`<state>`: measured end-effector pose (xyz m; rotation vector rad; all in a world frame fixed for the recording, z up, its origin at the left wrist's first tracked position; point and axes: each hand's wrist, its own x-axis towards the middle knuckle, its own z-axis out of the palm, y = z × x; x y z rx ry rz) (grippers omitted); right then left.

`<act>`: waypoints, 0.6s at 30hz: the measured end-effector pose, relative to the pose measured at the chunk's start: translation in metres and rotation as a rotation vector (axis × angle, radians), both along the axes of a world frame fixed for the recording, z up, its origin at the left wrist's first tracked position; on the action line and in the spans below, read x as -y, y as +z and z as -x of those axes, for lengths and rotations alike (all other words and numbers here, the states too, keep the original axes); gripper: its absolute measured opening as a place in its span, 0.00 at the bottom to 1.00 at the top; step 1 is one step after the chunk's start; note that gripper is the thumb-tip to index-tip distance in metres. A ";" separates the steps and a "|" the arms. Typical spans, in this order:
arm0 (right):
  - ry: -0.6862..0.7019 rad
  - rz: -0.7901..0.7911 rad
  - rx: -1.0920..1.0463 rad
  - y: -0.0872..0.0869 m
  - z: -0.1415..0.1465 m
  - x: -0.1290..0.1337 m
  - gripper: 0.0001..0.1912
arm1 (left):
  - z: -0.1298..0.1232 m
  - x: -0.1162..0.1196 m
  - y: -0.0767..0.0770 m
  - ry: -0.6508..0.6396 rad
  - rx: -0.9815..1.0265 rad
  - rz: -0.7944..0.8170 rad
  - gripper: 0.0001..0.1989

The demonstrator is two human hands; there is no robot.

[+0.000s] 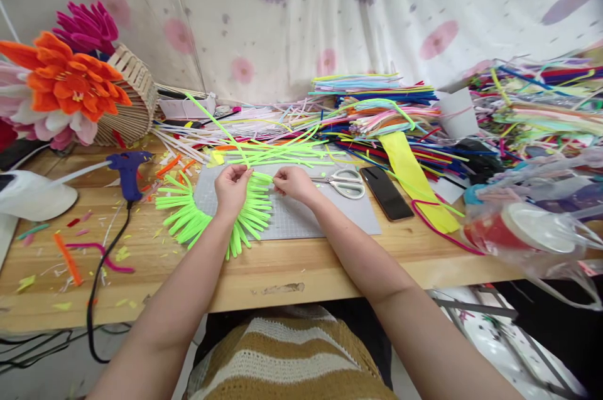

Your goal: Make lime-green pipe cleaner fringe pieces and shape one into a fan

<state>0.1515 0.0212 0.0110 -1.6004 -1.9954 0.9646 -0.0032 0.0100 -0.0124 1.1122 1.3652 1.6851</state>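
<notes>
A fringe of neon-green pipe cleaners (pixel 188 215), bent into a curved row of loops, lies over the grey cutting mat (pixel 330 218) and the wood at its left. At the fringe's upper right end, my left hand (pixel 232 189) pinches a green pipe cleaner whose long tail rises up and to the left. My right hand (pixel 294 185) is closed too, its fingertips pinching the green strand just right of the fringe. Scissors (pixel 347 184) with white handles rest on the mat beside my right hand. Loose green pipe cleaners (pixel 282 154) lie behind both hands.
A blue glue gun (pixel 128 174) with a black cord stands at left, near a basket (pixel 134 95) and fuzzy flowers (pixel 70 80). A phone (pixel 386 193), yellow strip (pixel 419 180) and bagged cup (pixel 522 227) are at right. Pipe cleaner bundles (pixel 377 111) line the back.
</notes>
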 end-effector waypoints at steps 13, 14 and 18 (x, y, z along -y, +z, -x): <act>-0.134 0.439 -0.439 -0.002 0.001 -0.018 0.09 | 0.003 0.001 0.003 -0.021 0.022 0.021 0.11; -0.111 0.452 -0.494 -0.003 -0.005 -0.017 0.09 | 0.006 -0.001 0.003 -0.019 0.072 0.040 0.12; 0.037 0.241 -0.641 -0.011 -0.023 -0.009 0.15 | 0.008 -0.003 0.005 -0.047 0.199 0.142 0.14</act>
